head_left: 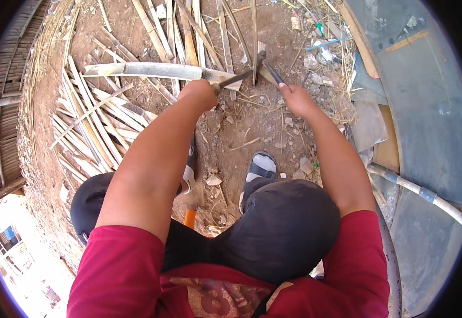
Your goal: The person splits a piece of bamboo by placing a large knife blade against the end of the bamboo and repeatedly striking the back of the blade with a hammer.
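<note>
Out in front of me, my left hand (199,94) is closed around the handle of a long-bladed knife (237,79), its dark blade slanting away to the right. My right hand (297,100) grips the dark handle of a hammer (273,72); its small head reaches the far end of the blade, though I cannot tell whether they touch. A wide half-round piece of split bamboo (141,69) lies just left of the knife, its right end close to my left hand. One thin bamboo strip (254,40) runs away from me by the blade tip.
Many split bamboo strips (90,119) lie in a loose heap on the dirt ground (231,132) at the left. Grey sheets (422,106) and a pale pole (419,189) stand along the right. Litter and rubble lie beside them. My sandalled foot (260,167) rests near the middle.
</note>
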A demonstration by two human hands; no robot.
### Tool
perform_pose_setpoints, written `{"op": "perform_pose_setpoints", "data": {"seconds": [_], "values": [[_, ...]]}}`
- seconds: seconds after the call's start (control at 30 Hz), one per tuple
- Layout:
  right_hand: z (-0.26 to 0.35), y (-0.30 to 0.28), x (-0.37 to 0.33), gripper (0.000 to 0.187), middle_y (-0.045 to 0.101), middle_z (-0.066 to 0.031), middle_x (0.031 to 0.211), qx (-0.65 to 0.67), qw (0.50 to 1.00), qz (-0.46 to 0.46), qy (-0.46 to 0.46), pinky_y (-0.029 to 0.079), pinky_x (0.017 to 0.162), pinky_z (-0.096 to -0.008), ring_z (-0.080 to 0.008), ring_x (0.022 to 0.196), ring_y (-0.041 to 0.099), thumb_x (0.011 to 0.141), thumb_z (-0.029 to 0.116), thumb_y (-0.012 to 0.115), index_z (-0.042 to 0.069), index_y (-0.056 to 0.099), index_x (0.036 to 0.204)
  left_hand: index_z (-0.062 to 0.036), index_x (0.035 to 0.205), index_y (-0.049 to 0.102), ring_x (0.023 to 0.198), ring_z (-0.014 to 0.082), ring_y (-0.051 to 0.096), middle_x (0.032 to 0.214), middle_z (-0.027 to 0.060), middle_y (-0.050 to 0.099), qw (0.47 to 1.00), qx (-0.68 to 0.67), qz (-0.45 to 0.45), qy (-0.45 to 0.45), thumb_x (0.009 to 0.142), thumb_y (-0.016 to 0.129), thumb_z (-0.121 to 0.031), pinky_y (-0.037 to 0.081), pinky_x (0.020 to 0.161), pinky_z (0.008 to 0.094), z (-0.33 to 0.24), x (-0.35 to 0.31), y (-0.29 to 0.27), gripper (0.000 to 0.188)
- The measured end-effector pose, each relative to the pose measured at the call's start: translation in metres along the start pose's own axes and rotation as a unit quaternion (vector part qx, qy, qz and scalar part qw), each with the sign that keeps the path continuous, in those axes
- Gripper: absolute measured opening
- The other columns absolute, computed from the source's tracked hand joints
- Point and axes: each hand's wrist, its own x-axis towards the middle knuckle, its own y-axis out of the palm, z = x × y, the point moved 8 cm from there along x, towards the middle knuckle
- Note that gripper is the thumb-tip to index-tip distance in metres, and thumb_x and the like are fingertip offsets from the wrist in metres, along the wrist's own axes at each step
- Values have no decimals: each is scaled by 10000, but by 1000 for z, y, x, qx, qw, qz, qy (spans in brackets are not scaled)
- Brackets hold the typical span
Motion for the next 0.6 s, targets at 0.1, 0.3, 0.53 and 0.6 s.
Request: {"op": "perform_pose_setpoints", "data": {"seconds": [0.1, 0.3, 0.53, 0.6], "values": [[1, -6, 7, 605, 646, -207, 785, 77, 995, 31, 64, 481, 738, -475, -364, 752, 624, 1064, 526, 410, -19, 632, 924, -26, 1152, 725, 1095, 365, 690, 1156, 209, 719, 1000, 9, -7, 2, 882, 635, -297, 546, 961, 432, 2, 4, -2, 393], [3, 10, -8, 600, 674, -211, 835, -5, 998, 51, 39, 493, 757, -469, -369, 778, 647, 1050, 532, 430, -16, 658, 964, -15, 1094, 732, 1058, 372, 696, 1113, 216, 725, 1000, 2, -16, 23, 875, 637, -311, 553, 932, 445, 6, 4, 8, 381], [-30, 13, -33, 585, 670, -177, 818, 94, 984, 74, 131, 494, 737, -442, -315, 757, 651, 1053, 517, 434, -16, 668, 997, -1, 1062, 744, 1013, 349, 720, 1084, 211, 737, 999, -25, 24, -22, 855, 664, -285, 571, 881, 423, 9, -7, 5, 360], [-28, 8, -37, 578, 658, -154, 795, 141, 976, 72, 149, 489, 724, -427, -284, 736, 640, 1052, 515, 442, -14, 662, 978, 1, 1058, 741, 991, 349, 725, 1072, 212, 739, 999, -26, 31, -31, 853, 667, -301, 575, 865, 425, 10, -10, 6, 373]]}}
